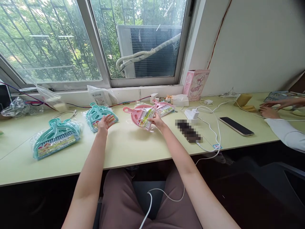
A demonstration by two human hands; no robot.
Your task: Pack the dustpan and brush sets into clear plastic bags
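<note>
My right hand (156, 121) grips the right edge of a pink dustpan-and-brush set (140, 115) in clear wrap, tilted above the table. Behind it lies a second pink set (164, 107), partly covered. My left hand (106, 122) is open, palm up and fingers spread, at the near right edge of a wrapped teal dustpan-and-brush set (94, 114); whether it touches the wrap I cannot tell. Farther left, another teal set (57, 138) lies flat in its plastic, a label along its front.
On the right are a white power adapter (191, 113) with cables, a blurred dark device (188, 131) and a phone (235, 126). A pink box (196, 85) stands by the window. Another person's hands (274, 108) work at the far right. Crumpled plastic (15, 107) lies far left.
</note>
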